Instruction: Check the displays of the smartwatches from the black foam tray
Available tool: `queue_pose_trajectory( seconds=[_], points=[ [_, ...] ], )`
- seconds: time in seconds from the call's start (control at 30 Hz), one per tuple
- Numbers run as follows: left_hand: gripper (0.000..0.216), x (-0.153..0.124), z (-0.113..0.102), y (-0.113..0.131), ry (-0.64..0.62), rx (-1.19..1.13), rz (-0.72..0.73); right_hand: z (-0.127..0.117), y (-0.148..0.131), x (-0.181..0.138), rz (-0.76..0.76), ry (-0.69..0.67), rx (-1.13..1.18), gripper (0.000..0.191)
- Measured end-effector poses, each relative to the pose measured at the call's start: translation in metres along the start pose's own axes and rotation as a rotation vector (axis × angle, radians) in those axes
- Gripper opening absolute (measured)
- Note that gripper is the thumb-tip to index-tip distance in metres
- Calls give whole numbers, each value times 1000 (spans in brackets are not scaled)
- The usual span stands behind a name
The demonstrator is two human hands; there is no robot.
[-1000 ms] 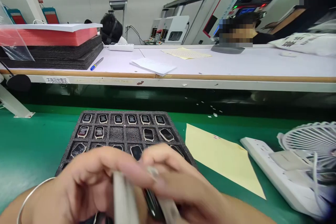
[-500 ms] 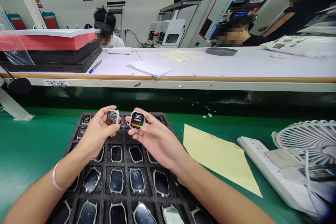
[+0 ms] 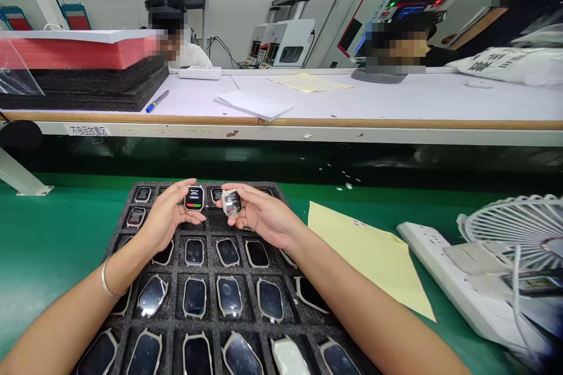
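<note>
The fingers of our left hand [image 3: 171,208] close on the left watch [image 3: 194,198], those of our right hand [image 3: 266,214] on the right watch [image 3: 231,202]. The watches sit side by side, apart, over the foam tray [image 3: 172,299]'s far rows, long axes pointing roughly away from us. Both frames look pale; colored bars light the left black screen; glare veils the right.
</note>
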State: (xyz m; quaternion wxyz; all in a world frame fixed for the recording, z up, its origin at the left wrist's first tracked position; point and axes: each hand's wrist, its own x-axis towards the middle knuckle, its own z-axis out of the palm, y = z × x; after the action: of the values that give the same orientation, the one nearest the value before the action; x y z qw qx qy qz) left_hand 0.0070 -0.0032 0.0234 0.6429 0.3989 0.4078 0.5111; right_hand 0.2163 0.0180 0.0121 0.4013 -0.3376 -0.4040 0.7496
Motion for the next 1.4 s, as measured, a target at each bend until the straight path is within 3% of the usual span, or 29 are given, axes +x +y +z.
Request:
queue_pose_trajectory(
  seconds=[0.17, 0.3, 0.6, 1.07, 1.4],
  points=[
    [46, -1, 0, -3, -24, 27, 10, 1, 15, 6, -6, 47, 32, 19],
    [42, 1, -1, -6, -29, 15, 6, 4, 21, 7, -23, 9, 97, 19],
    [41, 2, -2, -7, -95, -43, -18, 9, 22, 1, -158, -71, 16, 38],
    [45, 1, -2, -7, -94, 2, -8, 7, 21, 0, -235, -7, -31, 43],
    [50, 1, -3, -7, -105, -7, -14, 6, 21, 0, -215, -39, -35, 42]
  ],
)
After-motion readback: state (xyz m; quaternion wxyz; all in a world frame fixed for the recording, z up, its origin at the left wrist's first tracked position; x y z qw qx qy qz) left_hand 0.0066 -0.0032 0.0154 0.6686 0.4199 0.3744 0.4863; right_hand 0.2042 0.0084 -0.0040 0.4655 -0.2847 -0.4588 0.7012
